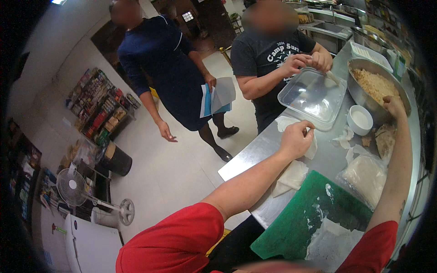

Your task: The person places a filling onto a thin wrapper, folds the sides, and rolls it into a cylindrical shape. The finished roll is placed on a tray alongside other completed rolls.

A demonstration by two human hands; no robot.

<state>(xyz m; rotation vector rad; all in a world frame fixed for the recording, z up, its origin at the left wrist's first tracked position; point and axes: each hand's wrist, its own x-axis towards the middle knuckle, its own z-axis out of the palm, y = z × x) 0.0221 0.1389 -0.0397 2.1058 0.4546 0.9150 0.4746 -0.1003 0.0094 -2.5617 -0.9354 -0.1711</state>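
My right hand [395, 105] reaches over the rim of a large steel bowl [358, 92], its fingertips at a pale crumbly filling [374, 83]. Whether they pinch any is not visible. My left hand [296, 139], fingers curled, hovers or rests by the near edge of a clear plastic container [312, 97]; its grip is hidden. Thin pale wrapper sheets [290, 177] lie under and beside that forearm. Before me is a green cutting board [290, 218] with white smears and a wrapper sheet [333, 242]. A white bowl [360, 120] of white paste stands beside the steel bowl.
A plastic bag of wrappers [365, 174] lies right of the board on the steel table [252, 170]. Across the corner, a co-worker [273, 68] handles a pale roll above the container. Another person [157, 68] stands on the floor holding papers. A pedestal fan [71, 184] is at left.
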